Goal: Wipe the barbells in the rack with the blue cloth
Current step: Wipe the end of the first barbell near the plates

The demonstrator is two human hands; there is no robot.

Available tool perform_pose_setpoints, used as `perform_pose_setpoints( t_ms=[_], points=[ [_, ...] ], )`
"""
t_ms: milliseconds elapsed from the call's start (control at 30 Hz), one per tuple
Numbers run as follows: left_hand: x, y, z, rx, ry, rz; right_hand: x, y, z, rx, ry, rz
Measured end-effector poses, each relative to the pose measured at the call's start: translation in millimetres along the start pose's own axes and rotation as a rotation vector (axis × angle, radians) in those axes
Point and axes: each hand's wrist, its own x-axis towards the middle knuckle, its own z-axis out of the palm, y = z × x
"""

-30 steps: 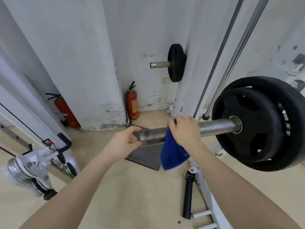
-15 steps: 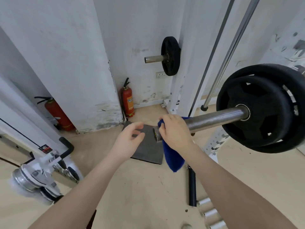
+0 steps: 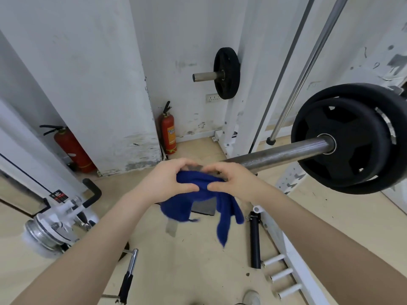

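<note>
Both hands meet at the near end of the barbell (image 3: pixel 286 154), which runs from the middle of the scene out to the right. The left hand (image 3: pixel 169 183) and the right hand (image 3: pixel 231 183) each pinch the blue cloth (image 3: pixel 198 194) between thumb and curled fingers, thumbs almost touching at the middle. The cloth is bunched over the bar's tip, and its loose ends hang down below the hands, one on the left and a longer one on the right. Only a small grey patch of the bar's end shows between the knuckles.

Two black weight plates (image 3: pixel 352 142) sit on the barbell at the right, well apart from the hands. A slanted steel rod (image 3: pixel 308 67) rises behind the bar. On the far wall, a smaller black plate (image 3: pixel 226 73) hangs on a short peg. One red fire extinguisher (image 3: pixel 168 133) stands in the far corner, and another (image 3: pixel 72 148) leans at the far left. A white cable attachment (image 3: pixel 55 223) lies at the near left. A dark mat (image 3: pixel 203 206) shows on the floor under the cloth, and a black tube (image 3: pixel 255 245) lies just right of it.
</note>
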Motion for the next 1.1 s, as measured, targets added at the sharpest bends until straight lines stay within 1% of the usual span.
perform_pose_setpoints(
  t_ms=[33, 67, 100, 200, 233, 267, 300, 333, 367, 400, 433, 467, 500, 533, 567, 633, 700, 767, 800, 833, 867, 933, 967, 1033, 1067, 1100],
  points=[
    [-1, 1, -2, 0.076, -0.036, 0.025, -1, 0, -2, -0.068, -0.077, 0.040],
    [-3, 2, -5, 0.127, -0.074, 0.059, -3, 1, -4, -0.058, -0.142, 0.083],
    [-5, 4, -8, 0.143, -0.115, 0.091, -3, 2, -5, 0.037, -0.204, 0.128],
    [-9, 6, -15, 0.083, -0.271, 0.137, -7, 9, -8, 0.450, -0.380, 0.254],
    [-8, 5, -14, 0.111, -0.334, 0.138, -7, 11, -8, 0.520, -0.411, 0.300],
    [-6, 4, -10, 0.160, -0.397, 0.132, -8, 15, -5, 0.510, -0.422, 0.352],
    [-2, 1, -2, 0.220, -0.444, 0.117, -8, 19, 0, 0.428, -0.409, 0.401],
    [2, -2, 7, 0.287, -0.458, 0.095, -9, 26, 6, 0.261, -0.374, 0.455],
    [6, -4, 16, 0.350, -0.426, 0.068, -9, 33, 11, 0.087, -0.310, 0.512],
    [10, -6, 24, 0.388, -0.349, 0.043, -10, 45, 16, -0.029, -0.219, 0.579],
    [13, -6, 30, 0.366, -0.239, 0.020, -12, 52, 20, -0.037, -0.119, 0.639],
    [16, -4, 34, 0.284, -0.127, 0.002, -16, 62, 21, 0.067, -0.012, 0.715],
    [19, 0, 35, 0.174, -0.028, -0.001, -19, 68, 20, 0.275, 0.119, 0.782],
    [22, 5, 35, 0.079, 0.037, 0.010, -22, 75, 20, 0.551, 0.248, 0.828],
    [27, 11, 36, 0.021, 0.061, 0.021, -25, 77, 19, 0.845, 0.352, 0.823],
    [36, 22, 41, -0.064, 0.051, 0.038, -23, 82, 20, 1.343, 0.476, 0.673],
    [44, 33, 47, -0.122, 0.029, 0.020, -17, 83, 23, 1.651, 0.523, 0.412],
    [51, 38, 50, -0.092, 0.059, 0.013, -12, 83, 29, 1.808, 0.551, 0.172],
    [53, 39, 51, -0.073, 0.081, 0.011, -12, 88, 32, 1.889, 0.558, 0.078],
    [54, 39, 51, -0.068, 0.091, 0.005, -12, 94, 37, 1.925, 0.565, 0.033],
    [55, 39, 51, -0.065, 0.093, 0.001, -14, 95, 41, 1.917, 0.537, 0.041],
    [55, 38, 50, -0.054, 0.095, 0.001, -3, 106, 47, 1.824, 0.548, 0.191],
    [55, 38, 50, -0.055, 0.098, 0.001, 8, 109, 46, 1.885, 0.541, 0.308],
    [55, 38, 51, -0.069, 0.115, 0.004, 25, 93, 39, 1.930, 0.609, 0.503],
    [55, 38, 52, -0.076, 0.124, 0.002, 27, 80, 37, 1.941, 0.651, 0.497],
    [55, 37, 53, -0.082, 0.130, -0.006, 32, 77, 34, 2.012, 0.686, 0.484]
  ],
)
